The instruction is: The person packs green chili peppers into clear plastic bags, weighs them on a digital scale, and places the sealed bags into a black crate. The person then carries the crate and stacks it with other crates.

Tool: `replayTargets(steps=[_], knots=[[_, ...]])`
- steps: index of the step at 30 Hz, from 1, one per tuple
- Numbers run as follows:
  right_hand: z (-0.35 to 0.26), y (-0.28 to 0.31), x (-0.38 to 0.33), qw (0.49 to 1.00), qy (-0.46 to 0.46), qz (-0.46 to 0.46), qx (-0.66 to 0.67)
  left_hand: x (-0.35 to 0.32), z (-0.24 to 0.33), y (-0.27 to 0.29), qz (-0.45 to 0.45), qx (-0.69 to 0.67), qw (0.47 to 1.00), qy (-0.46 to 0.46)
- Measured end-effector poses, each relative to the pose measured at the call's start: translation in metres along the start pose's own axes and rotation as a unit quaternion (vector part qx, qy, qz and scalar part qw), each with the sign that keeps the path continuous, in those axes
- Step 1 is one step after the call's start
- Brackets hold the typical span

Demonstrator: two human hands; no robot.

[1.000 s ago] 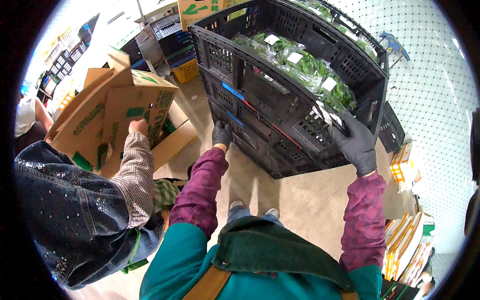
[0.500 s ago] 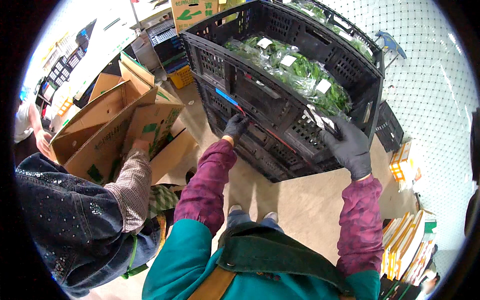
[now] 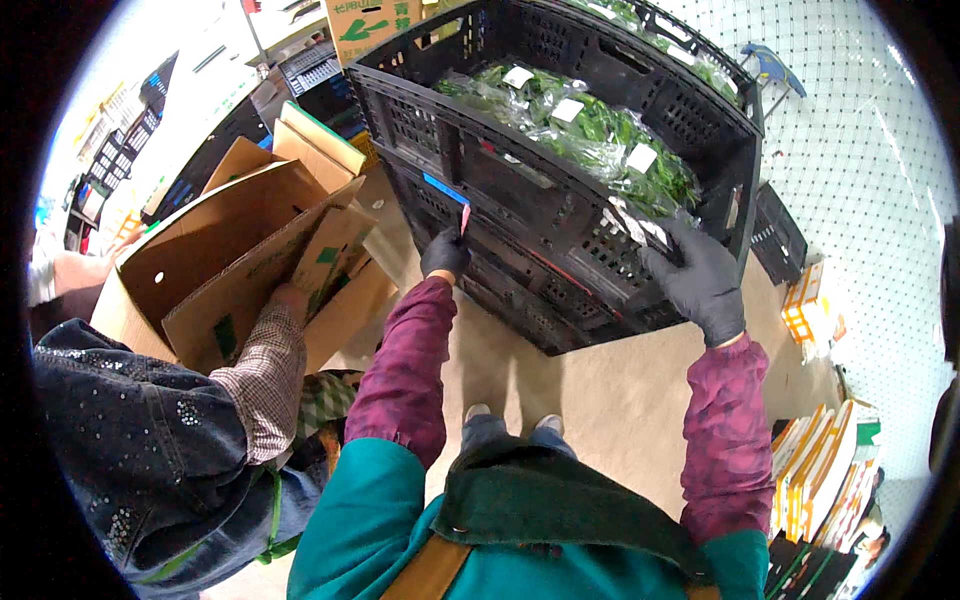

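A stack of black plastic crates [image 3: 570, 215] stands before me. In the top crate lie clear plastic bags of green leafy vegetables [image 3: 600, 135] with blank-looking white labels. My left hand [image 3: 446, 256], in a black glove, is closed at the stack's left side. A thin pinkish-red strip [image 3: 465, 217] sticks up from its fingers; its exact kind is unclear. My right hand [image 3: 703, 288], also gloved in black, grips the top crate's near right rim, thumb outside and fingertips over the edge. Torn white labels [image 3: 630, 225] cling to the crate beside it.
At left, a person in dark denim [image 3: 150, 430] reaches into open cardboard boxes [image 3: 215, 255]. Another crate of bagged greens [image 3: 690, 60] stands behind the stack. A blue stool [image 3: 775, 68] is at far right, with orange-and-white boxes [image 3: 805, 305] and flattened cartons [image 3: 815, 470] nearer.
My left hand has shifted slightly left and nearer to me, and more of the pinkish strip shows. My right hand stays on the rim. The person at left has moved the cardboard boxes.
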State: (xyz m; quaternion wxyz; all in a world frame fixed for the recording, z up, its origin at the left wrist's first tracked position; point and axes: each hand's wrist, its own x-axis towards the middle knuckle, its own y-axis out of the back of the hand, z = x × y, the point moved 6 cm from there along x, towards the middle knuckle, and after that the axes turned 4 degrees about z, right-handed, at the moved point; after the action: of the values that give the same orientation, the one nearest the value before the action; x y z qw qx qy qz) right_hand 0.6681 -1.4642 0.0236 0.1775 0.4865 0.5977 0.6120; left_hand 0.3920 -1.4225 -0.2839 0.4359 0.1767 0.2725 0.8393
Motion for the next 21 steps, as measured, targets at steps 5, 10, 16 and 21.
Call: replayTargets(steps=[5, 10, 16, 21], knots=[[0.002, 0.003, -0.004, 1.0, 0.014, 0.01, -0.015, -0.008, -0.089, -0.023, -0.083, 0.128, 0.988, 0.038], [-0.002, 0.0, 0.006, 0.998, -0.02, -0.044, -0.039, -0.088, -0.164, -0.035, -0.186, 0.246, 0.946, 0.105], [-0.006, 0.008, -0.004, 0.998, 0.055, 0.027, -0.011, -0.067, -0.092, -0.013, 0.038, -0.002, 0.997, -0.065], [0.0, -0.002, 0.0, 0.999, 0.028, -0.012, -0.03, 0.005, -0.002, 0.019, 0.118, -0.168, 0.971, -0.122]])
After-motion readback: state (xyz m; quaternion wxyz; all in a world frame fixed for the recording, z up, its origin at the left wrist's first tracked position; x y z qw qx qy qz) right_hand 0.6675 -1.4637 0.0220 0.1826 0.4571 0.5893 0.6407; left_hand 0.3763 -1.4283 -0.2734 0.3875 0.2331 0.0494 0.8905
